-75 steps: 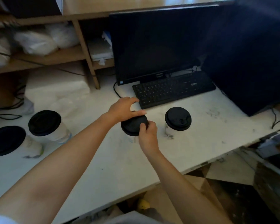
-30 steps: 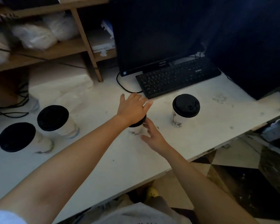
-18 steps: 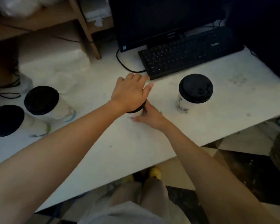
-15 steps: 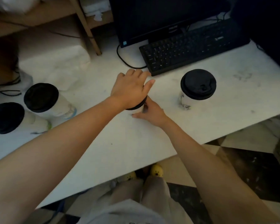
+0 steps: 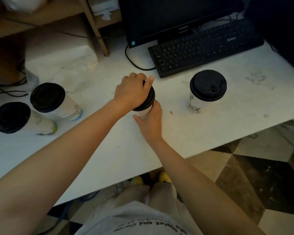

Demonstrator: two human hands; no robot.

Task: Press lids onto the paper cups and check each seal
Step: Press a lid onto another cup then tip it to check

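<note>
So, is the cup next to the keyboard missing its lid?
No, the cup in front of the keyboard has a black lid sitting on top.

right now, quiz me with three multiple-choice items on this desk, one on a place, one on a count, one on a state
1. Where does the lone cup right of the hands stand?
A. on the shelf B. in front of the keyboard C. on the floor
2. How many lidded paper cups are on the white table?
A. two B. four C. six
3. What is the left hand doing?
A. typing B. hanging idle C. gripping the black lid of the middle cup

Answers:
1 B, it sits on the table just nearer than the keyboard.
2 B, the two left cups, the middle cup and the lone cup.
3 C, its fingers curl over the lid while the right hand holds the cup.
</note>
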